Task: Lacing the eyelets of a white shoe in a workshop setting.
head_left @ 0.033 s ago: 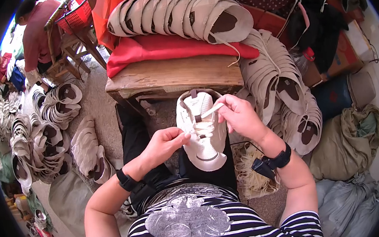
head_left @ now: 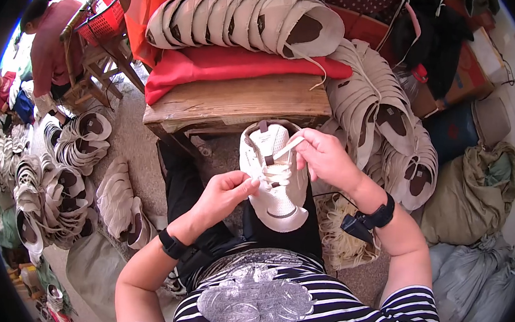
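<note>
On my head-camera feed, the white shoe upper [head_left: 296, 191] sits in the middle of the scene, over the wearer's black trousers and just on the near side of the wooden bench [head_left: 238, 102], toe toward me and opening at the far end. I see the right hand [head_left: 327, 157] at its far right, thumb and forefinger pinched tight on a flat cream lace [head_left: 289, 145] drawn up from the lacing. The left hand [head_left: 224, 198] has thumb and forefinger closed on the left lacing edge; I cannot tell whether a lace is caught there too.

On the far part of the bench I have a red cloth [head_left: 234, 68] with a row of nested beige shoe uppers [head_left: 238, 23] lying on it. More nested stacks [head_left: 377, 98] lean to the right of the bench, near an olive sack [head_left: 466, 201]. Near right, a tangle of pale laces [head_left: 348, 235] lies beside the leg. Far left, I see another person [head_left: 55, 42] near a red plastic basket [head_left: 102, 18].
</note>
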Motion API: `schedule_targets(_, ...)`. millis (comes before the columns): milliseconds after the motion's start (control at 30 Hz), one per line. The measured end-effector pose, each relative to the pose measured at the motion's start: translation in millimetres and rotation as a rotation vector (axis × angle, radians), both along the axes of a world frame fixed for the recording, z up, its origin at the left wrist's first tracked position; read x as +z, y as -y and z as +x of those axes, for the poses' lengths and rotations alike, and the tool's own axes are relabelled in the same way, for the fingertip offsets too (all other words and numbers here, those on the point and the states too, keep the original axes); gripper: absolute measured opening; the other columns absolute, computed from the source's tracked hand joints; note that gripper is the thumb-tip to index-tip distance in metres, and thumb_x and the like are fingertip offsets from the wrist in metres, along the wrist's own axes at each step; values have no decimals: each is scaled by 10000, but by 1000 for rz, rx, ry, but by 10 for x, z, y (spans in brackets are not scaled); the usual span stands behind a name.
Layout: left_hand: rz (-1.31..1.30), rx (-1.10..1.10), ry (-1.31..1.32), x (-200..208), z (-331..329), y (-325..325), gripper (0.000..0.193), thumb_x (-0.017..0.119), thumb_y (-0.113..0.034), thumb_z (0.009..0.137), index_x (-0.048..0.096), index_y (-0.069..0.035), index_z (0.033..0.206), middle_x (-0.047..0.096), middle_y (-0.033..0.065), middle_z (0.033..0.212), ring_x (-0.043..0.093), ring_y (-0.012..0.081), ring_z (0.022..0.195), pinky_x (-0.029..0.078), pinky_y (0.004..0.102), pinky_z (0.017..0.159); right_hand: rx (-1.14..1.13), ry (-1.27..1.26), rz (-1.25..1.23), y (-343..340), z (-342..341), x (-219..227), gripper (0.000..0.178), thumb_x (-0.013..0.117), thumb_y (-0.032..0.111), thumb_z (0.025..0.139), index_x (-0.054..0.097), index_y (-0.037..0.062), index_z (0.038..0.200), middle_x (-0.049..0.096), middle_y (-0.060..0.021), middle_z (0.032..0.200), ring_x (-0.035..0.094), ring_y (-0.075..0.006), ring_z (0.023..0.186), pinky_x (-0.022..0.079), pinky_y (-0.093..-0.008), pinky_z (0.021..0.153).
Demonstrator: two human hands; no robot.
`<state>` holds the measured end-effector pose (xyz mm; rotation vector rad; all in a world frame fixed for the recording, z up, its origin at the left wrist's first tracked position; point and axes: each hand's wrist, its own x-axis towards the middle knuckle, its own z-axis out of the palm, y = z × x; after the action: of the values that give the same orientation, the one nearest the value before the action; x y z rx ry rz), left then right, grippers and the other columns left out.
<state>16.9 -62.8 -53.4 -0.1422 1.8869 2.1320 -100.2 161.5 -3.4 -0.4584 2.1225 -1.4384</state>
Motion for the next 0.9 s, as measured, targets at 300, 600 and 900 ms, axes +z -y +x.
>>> schedule_targets(300, -36, 259, -190, -14, -235, 19, 197, 615, -177, 969, 658, 15, 989, 623, -44, 844, 493, 12, 747, 413, 186, 651, 408, -641, 558, 223, 59, 143, 281, 588, 345, 910, 597, 65, 935, 638, -177, 716, 638, -360, 679, 496, -436, 610)
schedule_targets(600, -49, 274, -215, -39, -154, 1, 246, 547, -238, 1006, 682, -43, 941, 496, -101, 709, 362, -7, 624, 289, 171, 555, 155, 452, 28, 77, -98, 34, 87, 610, 148, 915, 611, 62, 921, 528, 36, 582, 454, -29, 444, 345, -185, 401)
schedule_targets(900, 134, 399, 4, 11, -118, 340, 340, 534, -190, 957, 519, -77, 637, 439, -19, 586, 361, 77, 554, 286, 255, 539, 121, 357, -181, -114, -169, 101, 108, 630, 135, 914, 619, 60, 992, 569, 71, 820, 457, 2, 647, 361, -154, 537)
